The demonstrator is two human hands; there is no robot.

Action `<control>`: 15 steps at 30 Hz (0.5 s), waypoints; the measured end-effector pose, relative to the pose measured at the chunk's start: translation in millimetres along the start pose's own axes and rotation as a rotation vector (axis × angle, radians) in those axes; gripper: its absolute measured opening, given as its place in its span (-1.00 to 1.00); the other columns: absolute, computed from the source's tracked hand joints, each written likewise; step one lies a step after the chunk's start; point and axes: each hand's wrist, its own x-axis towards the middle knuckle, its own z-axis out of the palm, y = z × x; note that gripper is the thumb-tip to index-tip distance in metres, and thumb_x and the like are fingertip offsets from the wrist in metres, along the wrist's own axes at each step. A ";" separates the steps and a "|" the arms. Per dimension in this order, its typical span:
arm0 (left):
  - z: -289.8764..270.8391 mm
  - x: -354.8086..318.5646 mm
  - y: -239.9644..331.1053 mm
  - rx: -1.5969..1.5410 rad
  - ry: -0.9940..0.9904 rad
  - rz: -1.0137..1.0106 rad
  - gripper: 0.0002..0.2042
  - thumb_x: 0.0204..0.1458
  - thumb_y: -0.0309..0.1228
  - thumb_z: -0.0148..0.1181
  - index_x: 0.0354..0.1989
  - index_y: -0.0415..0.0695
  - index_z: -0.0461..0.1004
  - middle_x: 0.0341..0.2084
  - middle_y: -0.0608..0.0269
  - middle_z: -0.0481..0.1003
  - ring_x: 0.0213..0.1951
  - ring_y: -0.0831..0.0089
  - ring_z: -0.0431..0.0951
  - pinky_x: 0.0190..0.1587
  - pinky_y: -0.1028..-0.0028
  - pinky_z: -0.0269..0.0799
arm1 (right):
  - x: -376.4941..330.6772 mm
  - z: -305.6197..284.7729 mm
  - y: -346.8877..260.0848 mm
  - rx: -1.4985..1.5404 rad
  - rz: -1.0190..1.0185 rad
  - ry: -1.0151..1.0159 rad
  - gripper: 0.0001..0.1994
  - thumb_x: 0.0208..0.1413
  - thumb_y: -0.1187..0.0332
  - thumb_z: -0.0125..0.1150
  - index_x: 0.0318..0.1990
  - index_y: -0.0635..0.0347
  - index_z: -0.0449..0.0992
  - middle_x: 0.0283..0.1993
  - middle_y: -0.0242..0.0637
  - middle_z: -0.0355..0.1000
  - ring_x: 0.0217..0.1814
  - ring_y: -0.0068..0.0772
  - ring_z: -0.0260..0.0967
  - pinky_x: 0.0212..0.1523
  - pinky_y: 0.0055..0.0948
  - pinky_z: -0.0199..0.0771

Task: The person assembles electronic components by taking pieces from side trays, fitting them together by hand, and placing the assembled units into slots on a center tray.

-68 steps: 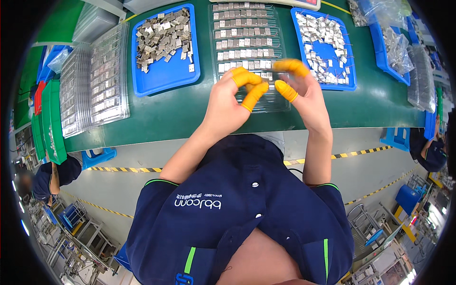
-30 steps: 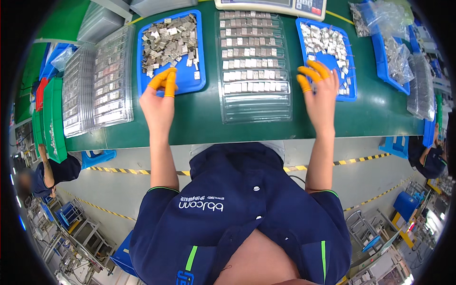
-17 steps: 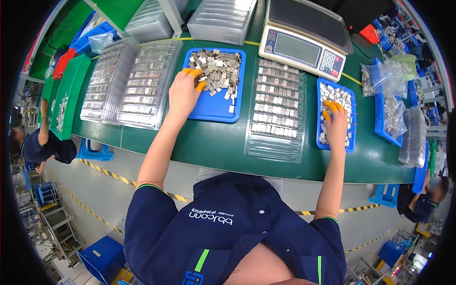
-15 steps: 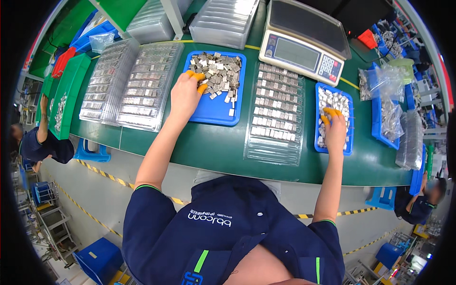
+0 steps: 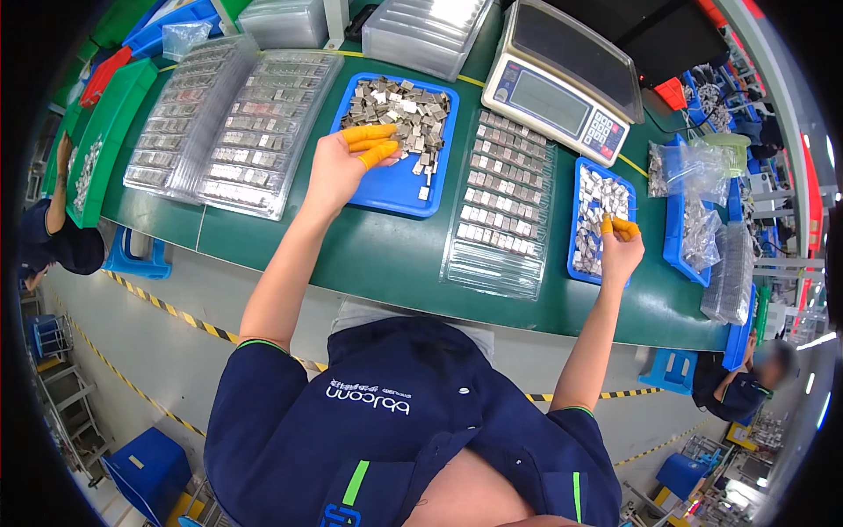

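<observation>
My left hand (image 5: 338,171) wears yellow finger cots and reaches over the right part of a blue tray (image 5: 373,200) with a heap of small grey metal pieces (image 5: 413,110). Its thumb and fingertips come together at the heap's lower edge; whatever lies between them is too small to make out. Also in yellow cots, my right hand (image 5: 622,253) is at a smaller blue tray (image 5: 575,250) of small white-silver parts (image 5: 601,198). Its fingers are bent in a pinch, and their contents are hidden. Between both trays lies a clear plastic blister tray (image 5: 496,277), with rows of small metal pieces.
A weighing scale (image 5: 562,88) stands behind the blister tray. Stacked, filled blister trays (image 5: 263,132) lie left, beside a green bin (image 5: 110,145). Clear plastic trays (image 5: 421,39) are piled at the back. Blue bins with bagged parts (image 5: 694,233) stand right. Co-workers sit at both sides.
The view has shifted slightly. My left hand has moved right over the heap, its fingers drawing together. My right hand has moved back toward the lower right edge of its tray.
</observation>
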 end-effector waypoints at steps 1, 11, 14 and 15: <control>6.0 -1.3 0.3 -0.042 -0.037 -0.005 -0.71 -0.03 -0.62 0.09 -0.09 -0.42 0.36 -0.30 0.04 0.50 -0.27 0.35 0.54 -0.18 0.54 0.47 | -0.9 -0.8 -1.6 -0.009 0.054 -0.004 -0.76 -0.15 0.49 0.31 -0.30 0.42 0.47 -0.39 -0.21 0.49 -0.38 -0.54 0.44 -0.32 -0.61 0.42; 53.4 -29.6 -8.4 -0.185 -0.123 -0.054 -0.74 -0.03 -0.57 0.13 -0.12 -0.32 0.44 -0.27 0.14 0.51 -0.28 0.47 0.52 -0.16 0.54 0.42 | -13.4 3.3 -3.9 0.370 0.093 -0.017 -0.75 -0.04 0.61 0.16 -0.16 0.51 0.40 -0.26 -0.07 0.45 -0.27 -0.35 0.46 -0.21 -0.54 0.49; 60.2 -32.9 -10.2 -0.242 -0.181 -0.118 -0.75 -0.03 -0.58 0.13 -0.14 -0.33 0.45 -0.26 0.13 0.51 -0.27 0.46 0.53 -0.15 0.55 0.42 | -16.5 4.7 -10.9 0.398 0.097 -0.001 -0.74 -0.05 0.62 0.17 -0.15 0.52 0.41 -0.25 -0.08 0.45 -0.23 -0.36 0.45 -0.18 -0.54 0.48; 62.9 -34.2 -11.9 -0.250 -0.184 -0.152 -0.75 -0.03 -0.58 0.12 -0.14 -0.33 0.45 -0.26 0.12 0.50 -0.26 0.45 0.53 -0.15 0.55 0.43 | -16.7 5.6 -10.3 0.409 0.075 -0.013 -0.75 -0.07 0.63 0.19 -0.17 0.50 0.43 -0.27 -0.11 0.46 -0.25 -0.40 0.45 -0.19 -0.57 0.46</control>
